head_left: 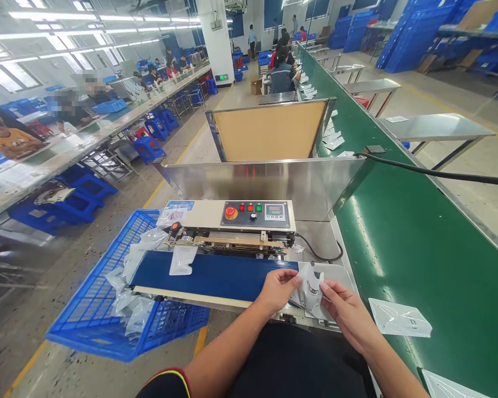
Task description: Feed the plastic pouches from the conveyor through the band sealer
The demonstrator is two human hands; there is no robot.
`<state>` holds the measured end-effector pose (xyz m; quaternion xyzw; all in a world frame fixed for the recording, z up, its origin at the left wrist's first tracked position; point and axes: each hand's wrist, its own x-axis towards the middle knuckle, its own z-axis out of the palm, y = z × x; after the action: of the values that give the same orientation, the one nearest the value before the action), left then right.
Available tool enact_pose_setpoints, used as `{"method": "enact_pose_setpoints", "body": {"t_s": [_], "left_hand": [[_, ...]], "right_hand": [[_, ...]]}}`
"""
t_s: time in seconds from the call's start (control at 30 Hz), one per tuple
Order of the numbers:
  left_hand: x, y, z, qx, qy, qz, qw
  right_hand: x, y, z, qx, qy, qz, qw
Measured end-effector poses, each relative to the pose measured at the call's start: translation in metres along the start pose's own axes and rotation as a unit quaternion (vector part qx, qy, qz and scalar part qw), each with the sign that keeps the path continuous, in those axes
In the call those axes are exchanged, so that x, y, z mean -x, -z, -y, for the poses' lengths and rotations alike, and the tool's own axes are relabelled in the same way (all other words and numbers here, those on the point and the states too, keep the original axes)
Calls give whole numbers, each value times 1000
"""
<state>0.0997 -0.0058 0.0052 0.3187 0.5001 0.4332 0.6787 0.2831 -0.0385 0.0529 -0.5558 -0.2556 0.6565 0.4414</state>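
Observation:
A small white plastic pouch [310, 288] with dark print is pinched between my two hands at the right end of a blue conveyor belt [232, 276]. My left hand [279, 290] grips its left side, thumb and fingers closed on it. At its right edge, my right hand [343, 307] pinches the plastic between thumb and fingers. Behind the belt stands a band sealing machine [203, 215] with a red knob and several buttons. Another white pouch [183, 260] lies toward the left of the belt, its top at the sealing strip.
A blue plastic crate [91, 326] with several pouches [135, 309] sits below the belt's left end. To my right runs a long green conveyor [398, 237] carrying flat white pouches [400, 318]. A metal panel [265, 179] stands behind the machine. A black cable [435, 174] crosses the green conveyor.

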Motion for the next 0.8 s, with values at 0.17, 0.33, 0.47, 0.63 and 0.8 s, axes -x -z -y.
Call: {"method": "enact_pose_setpoints", "body": {"t_s": [0.17, 0.33, 0.47, 0.63, 0.8], "left_hand": [[-10, -8, 2, -64, -34, -37, 997], [-40, -19, 14, 4, 62, -184, 981], [-52, -7, 11, 31, 67, -215, 974], [-44, 30, 2, 60, 32, -239, 969], [-35, 76, -10, 76, -9, -233, 969]], "right_hand": [[-22, 10, -8, 55, 35, -66, 996], [-71, 15, -10, 91, 30, -173, 980], [-97, -6, -4, 111, 2, -156, 981], [-109, -45, -8, 109, -15, -105, 988], [-79, -35, -31, 115, 10, -79, 990]]}}
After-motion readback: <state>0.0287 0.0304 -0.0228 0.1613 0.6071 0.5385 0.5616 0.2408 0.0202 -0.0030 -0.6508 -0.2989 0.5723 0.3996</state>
